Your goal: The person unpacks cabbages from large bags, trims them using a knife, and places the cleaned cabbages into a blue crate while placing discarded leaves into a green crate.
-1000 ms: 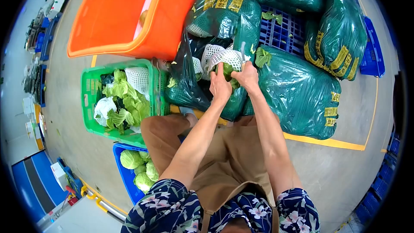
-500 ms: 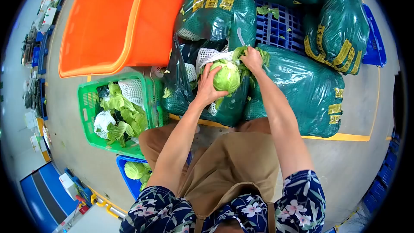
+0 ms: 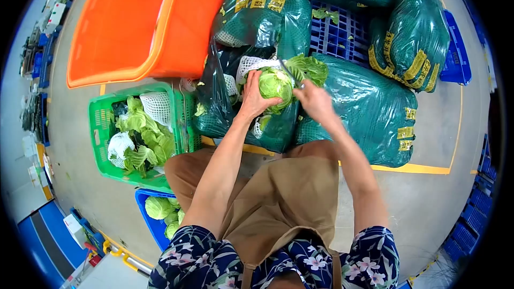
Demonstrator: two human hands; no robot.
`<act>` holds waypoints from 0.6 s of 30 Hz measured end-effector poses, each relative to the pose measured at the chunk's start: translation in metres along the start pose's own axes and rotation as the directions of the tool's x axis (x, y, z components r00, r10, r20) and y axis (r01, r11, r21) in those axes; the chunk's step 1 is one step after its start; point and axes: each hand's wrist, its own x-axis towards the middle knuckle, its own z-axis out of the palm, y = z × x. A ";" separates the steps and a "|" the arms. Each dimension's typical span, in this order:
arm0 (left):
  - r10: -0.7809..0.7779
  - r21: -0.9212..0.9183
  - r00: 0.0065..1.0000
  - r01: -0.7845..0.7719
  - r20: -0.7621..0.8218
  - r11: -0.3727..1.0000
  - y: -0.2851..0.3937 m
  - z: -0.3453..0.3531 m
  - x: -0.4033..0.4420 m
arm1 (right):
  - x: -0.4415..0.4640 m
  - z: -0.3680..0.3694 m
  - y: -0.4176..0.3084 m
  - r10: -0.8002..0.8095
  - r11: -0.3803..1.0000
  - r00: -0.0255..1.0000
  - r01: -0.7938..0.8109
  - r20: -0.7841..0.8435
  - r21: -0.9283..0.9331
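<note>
My left hand (image 3: 254, 96) grips a pale green cabbage (image 3: 276, 89) from its left side, with the thumb across its front. Fingers closed round the handle of a knife (image 3: 288, 73), my right hand (image 3: 315, 99) is just right of the cabbage. The blade lies along the cabbage's upper right edge. A loose outer leaf (image 3: 308, 68) spreads beyond the blade over a green wrapped bundle (image 3: 364, 112). White foam netting (image 3: 256, 64) shows behind the cabbage, in an opened dark plastic bag (image 3: 211, 93).
At the left, a green crate (image 3: 99, 144) holds leaves and netting. Below it, a blue crate (image 3: 147, 208) holds cabbages. A large orange bin (image 3: 184, 32) stands at the upper left. More wrapped bundles (image 3: 417, 32) surround a blue pallet (image 3: 340, 37).
The cabbage has come out of its netting into view, held by my left hand. My right hand has moved right and down since half a second ago, and the leaf now spreads beside the cabbage.
</note>
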 end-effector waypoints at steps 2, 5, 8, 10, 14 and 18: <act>-0.054 0.050 0.998 0.053 0.027 0.997 0.007 0.003 0.001 | -0.008 0.028 0.005 0.068 0.997 0.997 -0.067 0.033 -0.025; -0.021 0.092 1.000 0.020 0.006 0.996 0.013 0.010 0.001 | -0.008 0.044 0.008 0.085 0.987 0.995 -0.077 0.046 -0.142; -0.033 0.087 0.999 0.034 -0.022 0.996 0.021 0.014 0.001 | -0.004 0.045 0.013 0.099 0.986 0.993 -0.089 0.070 -0.142; -0.050 0.138 0.998 0.053 -0.022 0.989 0.019 0.016 0.006 | -0.003 0.040 0.015 0.081 0.981 0.993 -0.064 0.086 -0.182; -0.076 0.223 0.997 0.073 0.007 0.972 0.032 0.019 0.009 | 0.005 0.039 0.024 0.096 0.969 0.991 -0.073 0.088 -0.236; -0.037 0.209 0.999 0.029 0.035 0.978 0.030 0.021 0.018 | 0.017 0.040 0.034 0.138 0.966 0.981 -0.103 0.135 -0.239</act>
